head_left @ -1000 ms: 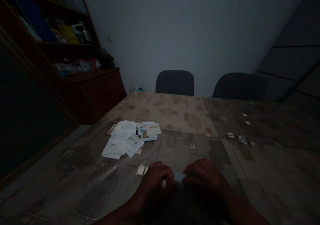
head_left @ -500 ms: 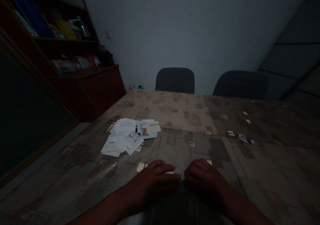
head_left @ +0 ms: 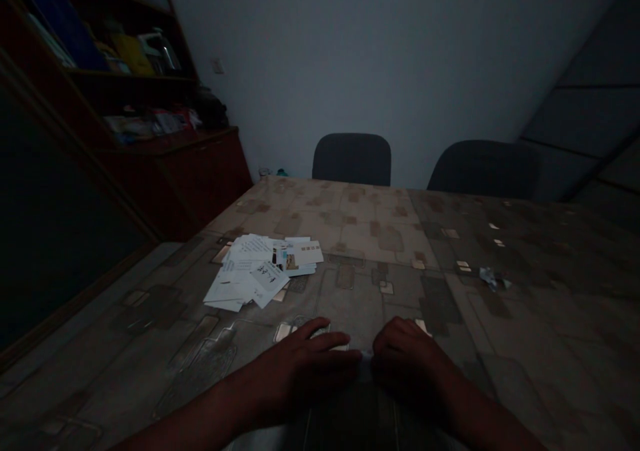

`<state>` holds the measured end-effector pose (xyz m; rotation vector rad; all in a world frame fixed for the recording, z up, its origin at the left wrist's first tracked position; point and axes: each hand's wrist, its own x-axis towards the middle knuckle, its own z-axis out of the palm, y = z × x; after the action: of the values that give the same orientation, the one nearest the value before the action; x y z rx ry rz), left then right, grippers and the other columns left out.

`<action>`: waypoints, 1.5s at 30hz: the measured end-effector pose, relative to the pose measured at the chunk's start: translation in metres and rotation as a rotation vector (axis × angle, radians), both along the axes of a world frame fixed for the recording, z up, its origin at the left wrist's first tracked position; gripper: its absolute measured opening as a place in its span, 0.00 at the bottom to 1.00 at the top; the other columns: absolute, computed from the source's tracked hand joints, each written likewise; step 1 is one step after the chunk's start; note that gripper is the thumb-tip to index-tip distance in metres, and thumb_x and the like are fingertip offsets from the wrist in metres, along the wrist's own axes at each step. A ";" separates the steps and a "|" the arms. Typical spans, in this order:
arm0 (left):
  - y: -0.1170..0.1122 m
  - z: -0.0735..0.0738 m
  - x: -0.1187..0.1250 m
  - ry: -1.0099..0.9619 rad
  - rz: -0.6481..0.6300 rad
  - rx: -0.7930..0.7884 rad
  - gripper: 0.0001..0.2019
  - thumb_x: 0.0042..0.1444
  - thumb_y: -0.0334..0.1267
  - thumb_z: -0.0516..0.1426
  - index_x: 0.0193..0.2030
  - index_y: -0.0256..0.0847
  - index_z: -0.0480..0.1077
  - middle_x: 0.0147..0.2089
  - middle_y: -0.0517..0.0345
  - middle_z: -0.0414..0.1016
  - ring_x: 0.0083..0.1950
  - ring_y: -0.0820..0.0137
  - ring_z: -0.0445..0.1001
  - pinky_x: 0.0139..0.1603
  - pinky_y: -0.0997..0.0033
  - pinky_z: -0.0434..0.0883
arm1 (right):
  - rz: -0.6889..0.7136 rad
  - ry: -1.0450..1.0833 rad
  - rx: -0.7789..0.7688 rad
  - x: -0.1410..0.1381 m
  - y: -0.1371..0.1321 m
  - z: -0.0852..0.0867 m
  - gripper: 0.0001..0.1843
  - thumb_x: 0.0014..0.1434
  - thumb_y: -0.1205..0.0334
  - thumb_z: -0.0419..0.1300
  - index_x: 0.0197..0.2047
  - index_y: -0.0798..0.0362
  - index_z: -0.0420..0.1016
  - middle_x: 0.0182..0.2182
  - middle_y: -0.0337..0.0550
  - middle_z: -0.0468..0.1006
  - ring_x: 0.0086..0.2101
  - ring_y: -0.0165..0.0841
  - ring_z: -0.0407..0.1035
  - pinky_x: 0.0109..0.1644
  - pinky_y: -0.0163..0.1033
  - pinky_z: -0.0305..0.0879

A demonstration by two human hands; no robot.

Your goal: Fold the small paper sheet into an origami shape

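Note:
Low in the middle of the view, my left hand (head_left: 317,361) reaches in with its upper fingers bent and a little apart, while its lower fingertips pinch at a small pale, see-through piece (head_left: 367,357). My right hand (head_left: 413,351) is curled closed at the other end of that piece, its fingertips hidden. Too dark and small to name, the piece spans the short gap between the hands. Beneath them lies a dark flat-sided object (head_left: 353,417) with straight edges, partly covered by my hands. Beyond my left hand, a loose pile of white printed cards (head_left: 240,271) rests on the table.
A patterned cloth covers the table (head_left: 350,204). Toward the right lies a crumpled silvery scrap (head_left: 494,279). Two dark chairs, one near the middle (head_left: 351,159) and another farther right (head_left: 485,165), stand by the far edge. A reddish cabinet (head_left: 205,177) with filled shelves is at left.
The right hand has shifted slightly right, away from the left, widening the gap where the pale piece shows. The left hand stays nearly in place. The cards have not moved on the table.

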<state>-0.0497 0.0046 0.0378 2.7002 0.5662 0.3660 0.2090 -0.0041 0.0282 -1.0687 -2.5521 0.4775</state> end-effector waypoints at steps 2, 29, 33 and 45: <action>0.001 0.000 -0.001 0.044 -0.010 0.034 0.18 0.67 0.29 0.52 0.61 0.46 0.64 0.62 0.56 0.70 0.65 0.62 0.63 0.69 0.52 0.50 | 0.005 0.018 0.018 -0.001 0.001 0.001 0.08 0.58 0.72 0.57 0.29 0.51 0.71 0.30 0.40 0.74 0.34 0.34 0.65 0.37 0.39 0.54; 0.001 -0.005 -0.001 0.049 -0.053 0.186 0.14 0.69 0.29 0.49 0.59 0.41 0.66 0.62 0.55 0.70 0.64 0.64 0.63 0.69 0.54 0.53 | -0.284 -0.013 -0.170 -0.017 0.000 0.003 0.08 0.49 0.75 0.60 0.29 0.51 0.72 0.31 0.38 0.73 0.37 0.36 0.64 0.40 0.39 0.49; 0.002 -0.005 -0.002 0.036 -0.073 0.150 0.16 0.68 0.29 0.49 0.61 0.42 0.63 0.62 0.54 0.69 0.65 0.63 0.62 0.69 0.53 0.52 | -0.284 -0.019 -0.172 -0.018 0.000 0.004 0.09 0.49 0.76 0.59 0.29 0.51 0.72 0.31 0.37 0.73 0.37 0.36 0.64 0.40 0.39 0.48; 0.000 0.005 0.005 0.036 -0.040 0.064 0.15 0.70 0.31 0.48 0.60 0.43 0.64 0.59 0.55 0.72 0.57 0.66 0.69 0.67 0.54 0.54 | -0.283 -0.010 -0.163 -0.018 0.001 0.001 0.08 0.48 0.74 0.59 0.29 0.51 0.73 0.31 0.38 0.73 0.37 0.36 0.64 0.39 0.39 0.47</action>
<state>-0.0449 0.0049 0.0429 2.7800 0.5175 0.3312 0.1912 -0.0031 0.0289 -1.4652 -2.3488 0.6110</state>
